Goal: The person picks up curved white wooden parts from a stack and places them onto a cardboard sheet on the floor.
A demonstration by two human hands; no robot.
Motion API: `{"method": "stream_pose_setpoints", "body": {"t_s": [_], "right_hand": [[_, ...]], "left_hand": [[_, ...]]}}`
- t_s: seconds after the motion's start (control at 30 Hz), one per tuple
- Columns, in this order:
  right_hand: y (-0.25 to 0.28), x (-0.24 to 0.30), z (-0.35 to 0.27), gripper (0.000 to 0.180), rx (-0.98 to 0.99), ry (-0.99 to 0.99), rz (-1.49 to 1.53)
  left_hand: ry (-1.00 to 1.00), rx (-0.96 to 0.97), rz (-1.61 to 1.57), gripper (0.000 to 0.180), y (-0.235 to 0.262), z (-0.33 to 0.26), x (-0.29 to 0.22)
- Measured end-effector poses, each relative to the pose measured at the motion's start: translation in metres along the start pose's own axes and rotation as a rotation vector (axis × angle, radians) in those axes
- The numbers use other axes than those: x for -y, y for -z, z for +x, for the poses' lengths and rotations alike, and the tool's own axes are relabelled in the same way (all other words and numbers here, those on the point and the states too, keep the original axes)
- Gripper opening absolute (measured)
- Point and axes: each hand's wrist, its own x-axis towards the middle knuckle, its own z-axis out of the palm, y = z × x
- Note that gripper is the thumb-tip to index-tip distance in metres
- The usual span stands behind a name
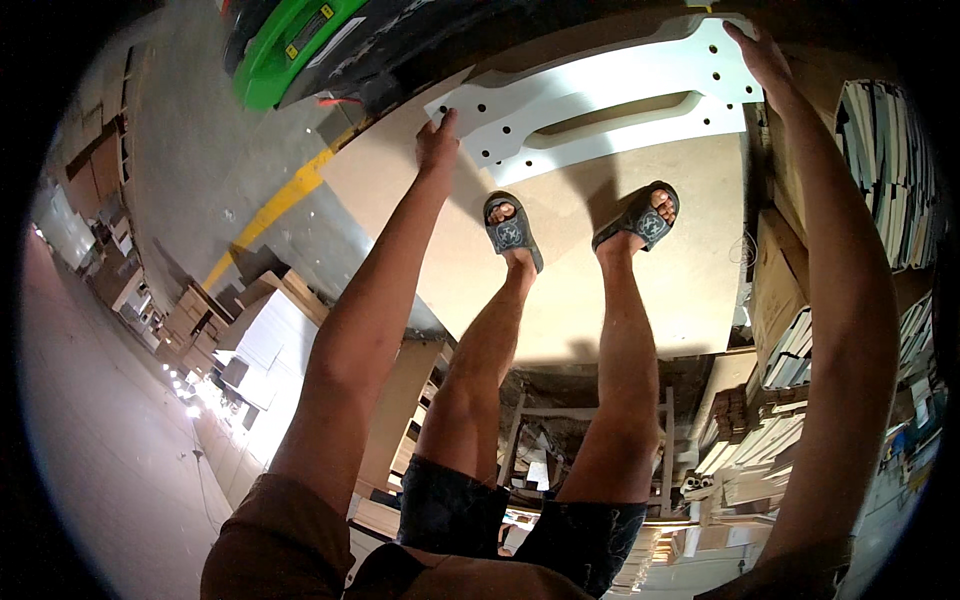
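A long white panel (610, 83) with curved edges and several dark round holes spans the space before me. My left hand (437, 145) is closed on its left end, fingers partly hidden. At the far right corner my right hand (762, 62) grips the panel's edge, its fingertips over the top face. Just below it shows a second white strip (590, 147), also with dark holes; whether it is a separate panel beneath, I cannot tell. A long slot lies between the two. Under them is a large tan board (640, 300), on which my sandalled feet stand.
A green and black machine (290, 45) stands at the upper left, next to a yellow floor line (270, 215). To the right are stacks of cut boards (890, 175) and a wooden box side (780, 290). Cartons (190, 315) and a white-topped stack (275, 340) sit at left.
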Motion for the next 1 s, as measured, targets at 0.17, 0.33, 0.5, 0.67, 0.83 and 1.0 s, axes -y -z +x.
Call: {"method": "stream_pose_setpoints", "body": {"t_s": [0.17, 0.33, 0.5, 0.67, 0.83, 1.0], "right_hand": [[-0.034, 0.046, -0.001, 0.094, -0.014, 0.011, 0.118], [-0.01, 0.004, 0.013, 0.098, -0.308, 0.047, -0.14], [-0.054, 0.053, -0.053, 0.101, -0.699, -0.542, 0.387], [-0.06, 0.056, -0.125, 0.085, -0.664, -1.017, 1.009], [-0.078, 0.045, -0.128, 0.071, -0.396, -0.712, 1.526], [-0.088, 0.024, -0.11, 0.091, -0.229, -0.702, 1.723]], "left_hand": [[-0.057, -0.119, 0.214, 0.083, 0.047, 0.033, -0.004], [-0.207, -0.107, 0.369, 0.086, 0.004, 0.002, -0.022], [-0.793, -0.268, 0.574, 0.089, -0.012, 0.007, -0.064], [-1.012, 0.188, 0.706, 0.077, -0.149, -0.011, -0.134], [-1.024, 0.517, 0.632, 0.092, -0.272, 0.022, -0.198], [-0.769, 0.885, 0.671, 0.096, -0.336, 0.023, -0.229]]}}
